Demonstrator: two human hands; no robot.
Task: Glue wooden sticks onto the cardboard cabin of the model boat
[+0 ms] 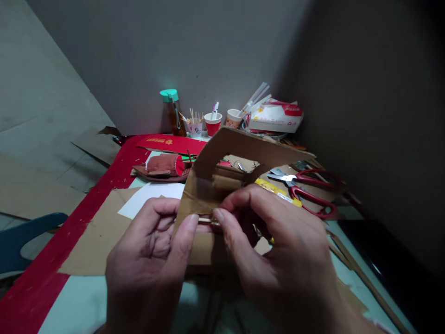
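Note:
A folded brown cardboard structure (239,139) with a cut-out opening stands tilted between my hands, above the table. My left hand (149,255) grips its left side, the thumb in front and the fingers behind. Across a gap in the cardboard lies a thin pale wooden stick (206,220). Thumb and index finger of my right hand (288,246) are pinched at the stick's right end. My left thumb tip rests by its other end. The lower part of the cardboard is in shadow, and my right palm hides some of it.
Red-handled scissors (318,181) and a yellow tube-like item (278,191) lie right. A reddish-brown model (163,166), white paper (149,199) and a cardboard sheet (93,232) are left. Behind stand a bottle (173,113), several paper cups (213,124) and a tissue pack (276,116).

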